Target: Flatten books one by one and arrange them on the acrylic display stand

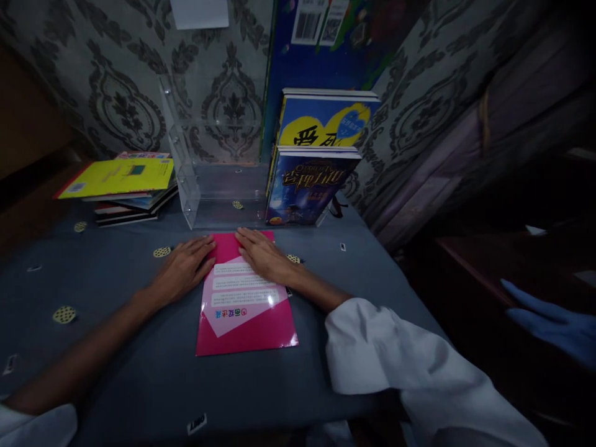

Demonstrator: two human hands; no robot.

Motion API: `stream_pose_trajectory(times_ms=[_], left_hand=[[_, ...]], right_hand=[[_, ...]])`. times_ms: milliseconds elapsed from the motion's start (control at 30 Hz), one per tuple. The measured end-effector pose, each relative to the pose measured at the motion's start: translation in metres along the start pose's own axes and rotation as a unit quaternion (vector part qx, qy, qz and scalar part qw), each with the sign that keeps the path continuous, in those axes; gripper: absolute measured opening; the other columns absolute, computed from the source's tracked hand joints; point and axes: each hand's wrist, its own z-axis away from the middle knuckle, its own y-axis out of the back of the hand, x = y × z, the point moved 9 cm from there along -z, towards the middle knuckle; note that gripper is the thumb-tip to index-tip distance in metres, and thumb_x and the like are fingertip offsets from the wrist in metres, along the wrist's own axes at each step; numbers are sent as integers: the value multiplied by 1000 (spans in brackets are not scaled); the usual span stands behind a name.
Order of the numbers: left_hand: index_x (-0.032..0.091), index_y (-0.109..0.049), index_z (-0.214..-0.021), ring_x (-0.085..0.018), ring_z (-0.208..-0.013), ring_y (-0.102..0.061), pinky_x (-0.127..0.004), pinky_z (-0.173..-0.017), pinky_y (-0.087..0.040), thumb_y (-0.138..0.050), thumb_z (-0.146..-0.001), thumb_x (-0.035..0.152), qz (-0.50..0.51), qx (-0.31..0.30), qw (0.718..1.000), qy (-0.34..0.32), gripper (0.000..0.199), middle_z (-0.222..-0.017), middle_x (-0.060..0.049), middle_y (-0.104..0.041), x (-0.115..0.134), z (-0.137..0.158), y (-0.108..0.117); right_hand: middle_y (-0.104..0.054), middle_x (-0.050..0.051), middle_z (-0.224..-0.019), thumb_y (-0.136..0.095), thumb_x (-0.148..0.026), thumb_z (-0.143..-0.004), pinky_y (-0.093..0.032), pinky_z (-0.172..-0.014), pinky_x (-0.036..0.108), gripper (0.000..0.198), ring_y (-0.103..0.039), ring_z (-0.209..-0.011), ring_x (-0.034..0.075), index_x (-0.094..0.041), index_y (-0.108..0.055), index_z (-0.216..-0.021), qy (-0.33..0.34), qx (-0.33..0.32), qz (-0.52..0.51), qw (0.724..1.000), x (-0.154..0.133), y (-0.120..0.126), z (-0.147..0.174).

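A glossy pink book [246, 338] lies flat on the grey tablecloth, its printed text upside down from where I look. My left hand [187, 264] rests along its upper left edge, fingers stretched out with the tips on the cover. Across the upper right part of the book lies my right hand [263, 253], flat, with its fingers reaching to the far edge. Neither hand grips the book. Just beyond it stands a clear acrylic rack [228, 186], with a dark blue book [310, 186] and a blue and yellow book [326, 121] upright in its right side.
To the left of the rack is a stack of books topped by a yellow book [125, 175]. A large blue board [321, 62] leans against the patterned wall. At right hangs a curtain [447, 149]; a blue glove [549, 320] lies lower down beside the table [354, 273].
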Motion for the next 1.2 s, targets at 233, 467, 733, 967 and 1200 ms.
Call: stream_pose_trajectory(times_ms=[233,467,733,967,1200], left_hand=[[15,-58,-134,-32,-134,-52,-55,-105,-45,-32,-102,46,8,2,1000,3,52,-144,-15,-56,-1,1,-1],[14,-51,-142,-29,-142,-43,-53,-114,-38,-31,-101,46,17,-31,999,10,55,-151,-15,-49,-5,0,-8],[12,-36,-153,-28,-151,-26,-51,-122,-25,-28,-102,54,15,-95,995,-21,66,-160,-14,-34,2,-21,-23],[14,-32,-155,-24,-152,-23,-45,-124,-21,-22,-104,46,45,-115,986,-113,61,-163,-11,-29,44,-46,-36],[19,-31,-156,-20,-152,-23,-44,-125,-18,-25,-106,43,74,-125,968,-206,55,-163,-8,-29,95,-52,-40]], right_hand=[[-40,17,-157,-34,-31,-104,-28,-123,48,50,-33,-149,26,-10,-45,-148,-50,8,-20,999,40,22,39],[-43,14,-156,-31,-33,-104,-30,-122,49,50,-37,-147,23,-14,-47,-148,-31,17,-64,997,51,27,41],[-50,11,-152,-29,-39,-104,-34,-120,47,53,-44,-143,23,-16,-45,-149,-54,23,-128,990,55,39,42],[-48,9,-153,-28,-47,-105,-33,-120,48,55,-45,-142,22,-19,-43,-150,-68,21,-166,984,59,41,42],[-49,10,-153,-28,-47,-105,-33,-120,48,55,-45,-142,22,-20,-43,-150,-56,21,-160,985,59,39,42]])
